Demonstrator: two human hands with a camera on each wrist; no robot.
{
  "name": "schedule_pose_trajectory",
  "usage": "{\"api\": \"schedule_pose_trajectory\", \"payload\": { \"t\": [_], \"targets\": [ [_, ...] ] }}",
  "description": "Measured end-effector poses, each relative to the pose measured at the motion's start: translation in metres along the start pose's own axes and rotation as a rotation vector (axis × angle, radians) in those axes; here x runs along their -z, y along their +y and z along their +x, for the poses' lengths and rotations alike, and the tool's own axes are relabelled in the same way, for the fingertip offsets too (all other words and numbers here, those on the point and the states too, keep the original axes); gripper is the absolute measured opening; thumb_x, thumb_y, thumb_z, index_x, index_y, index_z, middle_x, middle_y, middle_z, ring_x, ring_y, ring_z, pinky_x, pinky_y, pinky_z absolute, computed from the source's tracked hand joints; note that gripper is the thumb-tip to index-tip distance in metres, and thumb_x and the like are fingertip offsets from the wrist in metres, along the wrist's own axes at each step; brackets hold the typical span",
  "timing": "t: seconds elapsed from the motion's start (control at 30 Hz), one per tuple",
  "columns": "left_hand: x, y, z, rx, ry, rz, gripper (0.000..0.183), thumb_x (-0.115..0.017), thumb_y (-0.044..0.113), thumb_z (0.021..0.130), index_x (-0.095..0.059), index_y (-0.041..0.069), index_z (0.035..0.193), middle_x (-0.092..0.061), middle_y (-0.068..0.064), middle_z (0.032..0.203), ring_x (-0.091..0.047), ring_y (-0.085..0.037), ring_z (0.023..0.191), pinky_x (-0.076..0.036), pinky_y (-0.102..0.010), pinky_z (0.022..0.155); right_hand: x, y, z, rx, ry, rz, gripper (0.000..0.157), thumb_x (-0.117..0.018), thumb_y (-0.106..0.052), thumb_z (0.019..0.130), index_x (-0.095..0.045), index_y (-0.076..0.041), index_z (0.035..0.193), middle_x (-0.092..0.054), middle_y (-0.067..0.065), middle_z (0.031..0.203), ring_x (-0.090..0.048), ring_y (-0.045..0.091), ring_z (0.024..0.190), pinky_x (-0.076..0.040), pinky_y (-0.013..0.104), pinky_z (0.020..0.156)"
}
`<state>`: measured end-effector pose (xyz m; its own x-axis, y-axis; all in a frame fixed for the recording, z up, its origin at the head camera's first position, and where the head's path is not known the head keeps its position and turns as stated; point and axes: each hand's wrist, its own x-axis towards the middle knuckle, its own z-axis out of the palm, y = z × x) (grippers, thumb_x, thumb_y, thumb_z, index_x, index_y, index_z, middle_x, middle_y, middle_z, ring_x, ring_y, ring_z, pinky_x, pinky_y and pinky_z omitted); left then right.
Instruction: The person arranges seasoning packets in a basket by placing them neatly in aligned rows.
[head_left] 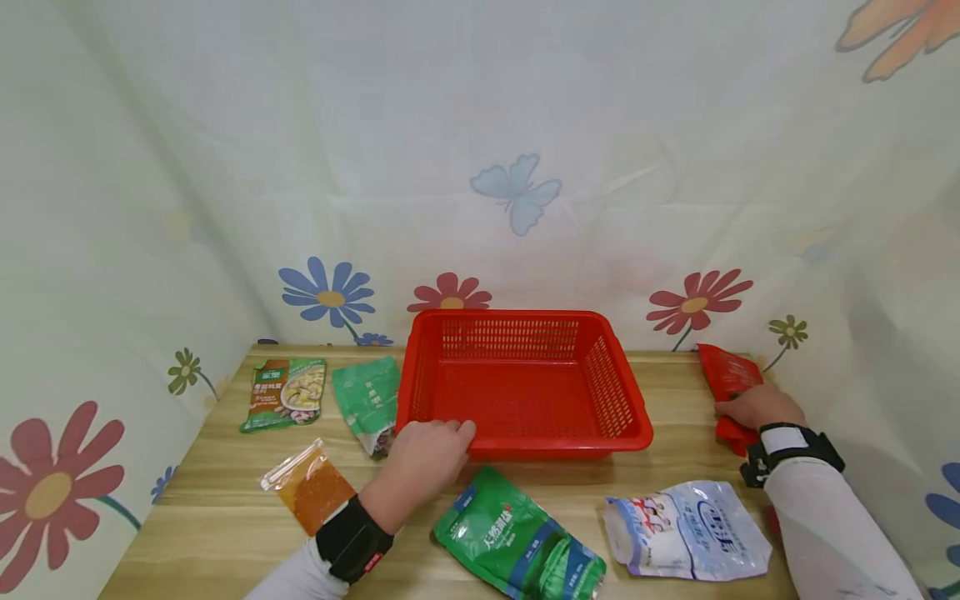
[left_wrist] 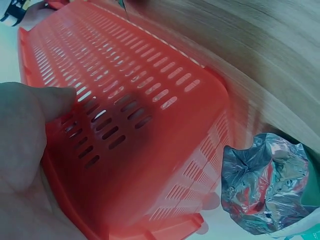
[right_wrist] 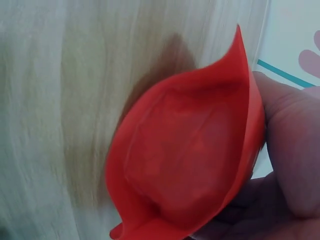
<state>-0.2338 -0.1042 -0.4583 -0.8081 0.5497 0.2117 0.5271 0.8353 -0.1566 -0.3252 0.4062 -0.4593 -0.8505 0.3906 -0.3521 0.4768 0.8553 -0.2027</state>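
A red plastic basket point(head_left: 517, 404) with slotted walls stands at the back middle of the wooden table. My left hand point(head_left: 423, 467) grips its near rim at the left corner; in the left wrist view the thumb lies against the basket's slotted outside wall point(left_wrist: 145, 170). At the far right, my right hand point(head_left: 761, 407) holds a red pouch point(head_left: 726, 373). The right wrist view looks into the open mouth of this red pouch point(right_wrist: 185, 155), with fingers and thumb around its side. Nothing but bare red floor shows inside the basket.
Left of the basket lie a green-and-brown food packet point(head_left: 288, 393), a green pouch point(head_left: 369, 400) and an orange-filled zip bag point(head_left: 315, 492). In front are a large green pouch point(head_left: 517, 533) and a white-and-blue pouch point(head_left: 693, 532). A flowered curtain point(head_left: 517, 275) hangs behind.
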Motion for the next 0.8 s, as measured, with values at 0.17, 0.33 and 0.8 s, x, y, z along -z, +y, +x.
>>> {"api": "schedule_pose_trajectory", "payload": {
  "t": [0.17, 0.33, 0.8],
  "targets": [
    [-0.0044, 0.0021, -0.0007, 0.002, 0.016, -0.003, 0.026, -0.079, 0.038, 0.089, -0.060, 0.021, 0.095, -0.070, 0.003, 0.079, -0.064, -0.013, 0.062, -0.043, -0.025, 0.048, -0.0022, 0.0009, -0.0065, 0.005, 0.037, -0.009, 0.081, -0.070, -0.042, 0.091, -0.039, 0.024, 0.125, -0.051, 0.037, 0.112, -0.051, 0.045, 0.099, -0.051, 0.050, 0.089],
    [-0.0034, 0.0016, -0.0005, -0.005, 0.023, -0.003, 0.025, -0.079, 0.037, 0.090, -0.060, 0.021, 0.094, -0.069, 0.003, 0.077, -0.064, -0.013, 0.062, -0.043, -0.025, 0.048, -0.0059, 0.0003, -0.0048, 0.006, 0.077, -0.014, 0.075, -0.070, -0.038, 0.091, -0.041, 0.024, 0.122, -0.052, 0.037, 0.108, -0.051, 0.045, 0.098, -0.051, 0.050, 0.086],
    [0.0037, 0.0018, -0.0013, 0.028, -0.029, -0.046, 0.027, -0.080, 0.037, 0.088, -0.061, 0.020, 0.098, -0.071, 0.002, 0.081, -0.066, -0.015, 0.064, -0.047, -0.026, 0.050, -0.0060, 0.0072, -0.0006, 0.118, 0.083, 0.058, 0.069, -0.071, -0.035, 0.091, -0.043, 0.021, 0.121, -0.057, 0.035, 0.103, -0.053, 0.043, 0.091, -0.051, 0.048, 0.080]
  ]
}}
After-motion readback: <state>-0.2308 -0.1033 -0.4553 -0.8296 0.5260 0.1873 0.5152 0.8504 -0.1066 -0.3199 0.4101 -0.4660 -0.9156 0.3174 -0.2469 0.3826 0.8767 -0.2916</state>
